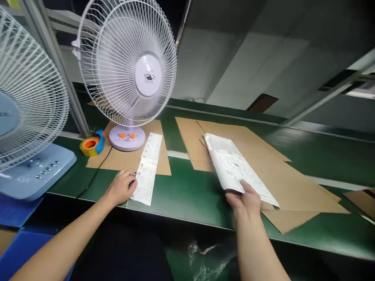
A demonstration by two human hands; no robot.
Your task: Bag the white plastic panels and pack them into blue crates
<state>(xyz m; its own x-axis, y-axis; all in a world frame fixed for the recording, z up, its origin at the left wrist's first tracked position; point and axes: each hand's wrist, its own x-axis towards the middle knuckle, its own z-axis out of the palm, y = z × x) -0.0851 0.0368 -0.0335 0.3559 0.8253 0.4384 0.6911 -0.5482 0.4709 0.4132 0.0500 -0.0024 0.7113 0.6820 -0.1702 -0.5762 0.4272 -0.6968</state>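
My right hand (pixel 245 198) grips the near end of a white printed sheet (pixel 234 162), thumb on top, tilted above brown cardboard. Line drawings with round shapes cover the sheet, and it looks slightly blurred. My left hand (pixel 122 187) rests near the table's front edge with its fingers curled in. Its thumb side meets the left edge of a long white paper strip (pixel 148 168) printed with small text; whether anything is pinched is hidden. Behind the strip stands a lilac table fan (pixel 127 137) with two orange knobs, on a cardboard piece (pixel 158 166).
A blue fan (pixel 38 171) stands at the left, beside a metal post (pixel 55 62). Yellow and blue tape rolls (pixel 90 145) lie by the lilac fan. Flat cardboard sheets (pixel 281 183) spread over the green table (pixel 181 195). Clear plastic film (pixel 208 265) hangs below its front edge.
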